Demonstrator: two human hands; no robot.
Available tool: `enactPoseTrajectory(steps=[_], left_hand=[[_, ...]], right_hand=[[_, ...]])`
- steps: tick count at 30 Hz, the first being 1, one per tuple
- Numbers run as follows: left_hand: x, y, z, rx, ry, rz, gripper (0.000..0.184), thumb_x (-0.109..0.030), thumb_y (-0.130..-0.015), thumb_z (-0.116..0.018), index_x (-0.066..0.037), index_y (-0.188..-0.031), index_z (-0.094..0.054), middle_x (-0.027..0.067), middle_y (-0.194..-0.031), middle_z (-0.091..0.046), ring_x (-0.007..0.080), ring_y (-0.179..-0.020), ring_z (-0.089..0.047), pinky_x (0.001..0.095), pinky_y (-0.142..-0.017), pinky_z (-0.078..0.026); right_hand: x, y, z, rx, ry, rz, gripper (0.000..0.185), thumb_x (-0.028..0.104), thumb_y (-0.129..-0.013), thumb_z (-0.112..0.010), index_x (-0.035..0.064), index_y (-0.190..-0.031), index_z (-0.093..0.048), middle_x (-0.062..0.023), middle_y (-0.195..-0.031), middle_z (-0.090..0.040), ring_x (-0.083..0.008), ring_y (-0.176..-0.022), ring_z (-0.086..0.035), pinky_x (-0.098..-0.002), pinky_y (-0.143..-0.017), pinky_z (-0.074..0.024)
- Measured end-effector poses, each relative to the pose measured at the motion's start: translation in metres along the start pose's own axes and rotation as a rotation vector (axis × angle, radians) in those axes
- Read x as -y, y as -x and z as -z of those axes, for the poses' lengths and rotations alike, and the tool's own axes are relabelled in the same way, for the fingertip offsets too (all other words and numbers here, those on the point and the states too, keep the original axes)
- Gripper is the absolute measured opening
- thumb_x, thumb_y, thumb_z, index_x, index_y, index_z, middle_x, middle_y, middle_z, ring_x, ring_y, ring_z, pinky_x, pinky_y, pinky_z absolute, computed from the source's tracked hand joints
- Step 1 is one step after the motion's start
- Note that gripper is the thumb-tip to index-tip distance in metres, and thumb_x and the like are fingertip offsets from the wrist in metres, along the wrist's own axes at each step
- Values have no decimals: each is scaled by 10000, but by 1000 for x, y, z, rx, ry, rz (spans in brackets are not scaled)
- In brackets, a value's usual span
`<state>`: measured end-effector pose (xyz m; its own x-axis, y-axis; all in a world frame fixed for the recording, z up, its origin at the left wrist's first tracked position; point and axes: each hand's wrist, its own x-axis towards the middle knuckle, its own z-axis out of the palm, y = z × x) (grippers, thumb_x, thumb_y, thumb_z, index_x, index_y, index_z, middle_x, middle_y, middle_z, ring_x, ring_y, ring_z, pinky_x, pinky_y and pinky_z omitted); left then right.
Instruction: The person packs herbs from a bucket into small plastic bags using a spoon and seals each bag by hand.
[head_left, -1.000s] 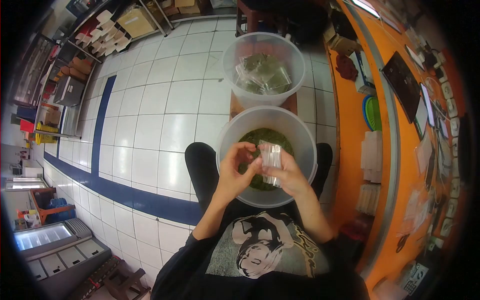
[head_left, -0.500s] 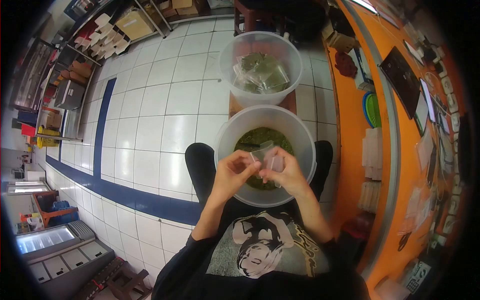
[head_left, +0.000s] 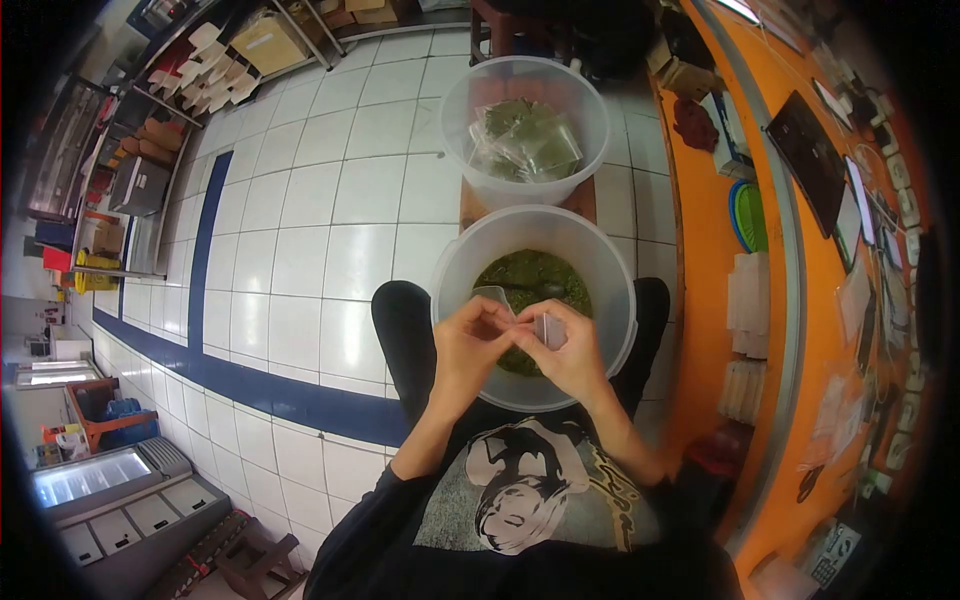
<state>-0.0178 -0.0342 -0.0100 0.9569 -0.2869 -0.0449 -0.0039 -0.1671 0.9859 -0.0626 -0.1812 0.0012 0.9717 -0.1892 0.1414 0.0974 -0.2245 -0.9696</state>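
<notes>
My left hand [head_left: 472,345] and my right hand [head_left: 567,350] meet over a translucent tub [head_left: 615,345], fingertips pinched together. Between them they hold a small clear plastic bag [head_left: 548,330]; one corner stands out above the left fingers, another part shows inside the right hand's curl. Much of the bag is hidden by the fingers. Below lies a chopped green mixture [head_left: 530,268] in the tub, with a dark spoon-like utensil [head_left: 515,288] resting in it, partly covered by the hands.
Beyond it, a second translucent tub [head_left: 460,150] holds several flat clear packets [head_left: 528,140] with green contents. An orange counter [head_left: 715,330] runs along the right, with stacked white packages [head_left: 747,305] and a green basket [head_left: 748,215]. Metal shelving [head_left: 150,270] stands at the left.
My fingertips have come together at the middle of the bag, where they were slightly apart. Less of the bag stands up between the hands, and more of the utensil shows.
</notes>
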Motion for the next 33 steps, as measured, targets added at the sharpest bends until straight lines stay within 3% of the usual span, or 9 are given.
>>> enactPoseTrajectory(steps=[7,12,17,20,24,28,30,31,33], left_hand=[[-4,0,2,90,-165,-33,168,26,-758,-754,12,-881,-641,69,-773,-689,99,-720,-662,245,-677,-543],[2,-6,7,258,122,145,104,5,-822,-714,21,-888,-636,53,-793,-683,93,-755,-647,241,-701,-533],[2,-4,-2,156,35,73,97,5,-854,-679,23,-919,-609,28,-792,-644,75,-733,-607,236,-685,-516],[0,-5,-8,121,-43,-14,149,24,-840,-667,17,-964,-585,34,-807,-613,73,-701,-584,233,-638,-492],[-5,-10,-2,43,-381,-166,305,56,-776,-650,-5,-1057,-546,73,-848,-559,95,-611,-532,247,-552,-448],[-6,-15,-4,7,-266,-188,414,65,-743,-638,-20,-1131,-521,96,-883,-532,124,-528,-478,264,-512,-427],[-15,-21,4,203,-173,-79,524,-2,-731,-714,-34,-1208,-498,118,-1005,-569,196,-715,-598,308,-654,-482],[-20,-23,6,198,-173,-81,524,-2,-731,-714,-34,-1208,-498,118,-1005,-569,196,-715,-598,308,-654,-482],[-27,-27,9,243,-369,-477,625,-95,-714,-786,-66,-1262,-488,125,-1173,-572,271,-1040,-591,363,-852,-464]], right_hand=[[-12,2,8,109,-115,-266,129,110,-820,-713,7,-881,-663,-51,-751,-662,-92,-687,-591,-260,-642,-470],[-13,1,16,122,-139,-398,98,82,-815,-694,8,-871,-664,-70,-720,-658,-88,-654,-584,-259,-611,-458],[-19,-5,11,-203,308,26,96,6,-747,-677,9,-828,-625,-143,-761,-625,-280,-684,-643,-325,-630,-487],[-8,-6,-1,-119,260,-7,119,-27,-726,-670,1,-825,-613,-147,-847,-614,-335,-747,-638,-350,-659,-498],[-20,-6,0,-114,360,12,153,-52,-699,-668,5,-829,-613,-151,-909,-599,-321,-769,-637,-358,-676,-496],[-28,-10,2,9,308,144,135,-23,-692,-682,13,-819,-651,-138,-890,-596,-316,-722,-624,-366,-655,-479],[-28,-19,10,80,325,181,129,0,-691,-694,16,-815,-667,-135,-851,-598,-312,-707,-623,-362,-645,-475],[-21,-27,17,165,323,32,136,35,-684,-716,11,-811,-675,-138,-815,-604,-313,-709,-626,-358,-645,-475],[-11,-41,25,250,318,-119,155,70,-678,-737,5,-808,-683,-142,-780,-610,-314,-710,-629,-355,-645,-475]])
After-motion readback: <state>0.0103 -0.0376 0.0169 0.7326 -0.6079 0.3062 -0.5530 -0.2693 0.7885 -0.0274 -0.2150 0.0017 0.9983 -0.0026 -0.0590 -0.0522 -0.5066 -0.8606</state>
